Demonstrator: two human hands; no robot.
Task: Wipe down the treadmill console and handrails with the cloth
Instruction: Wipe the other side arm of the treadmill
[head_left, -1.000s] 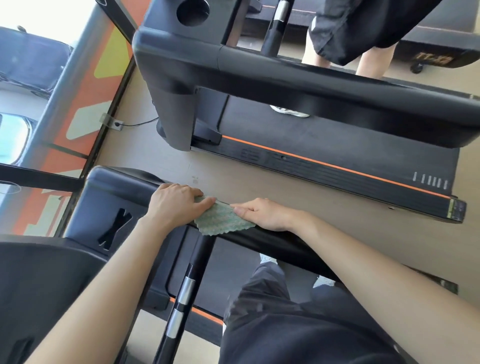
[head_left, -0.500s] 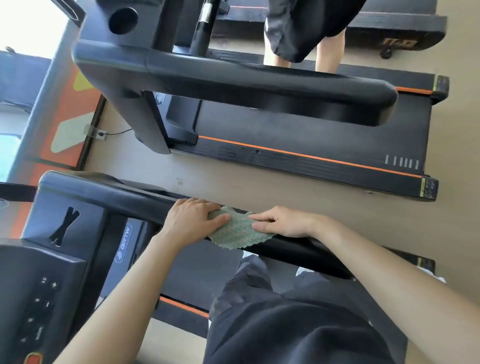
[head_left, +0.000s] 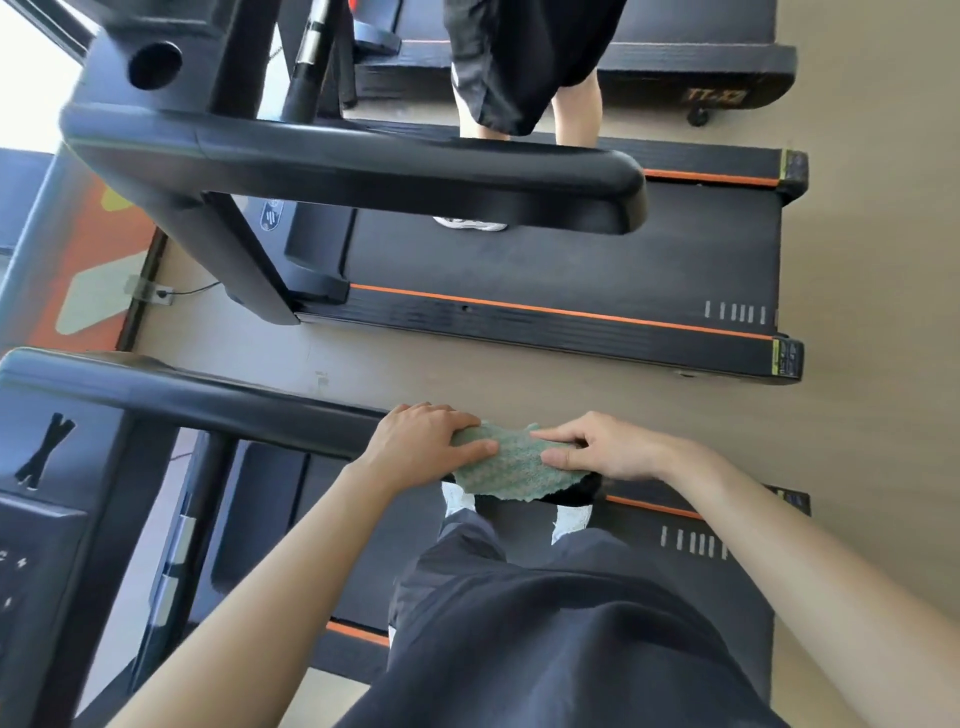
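We hold the green cloth (head_left: 511, 465) draped over the end of the black handrail (head_left: 208, 397), our left hand (head_left: 423, 447) and right hand (head_left: 613, 447) each clamping it between thumb and fingers.

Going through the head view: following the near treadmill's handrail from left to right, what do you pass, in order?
console with its X-shaped mark → bare handrail → left hand → green cloth → right hand → orange stripe on the deck edge.
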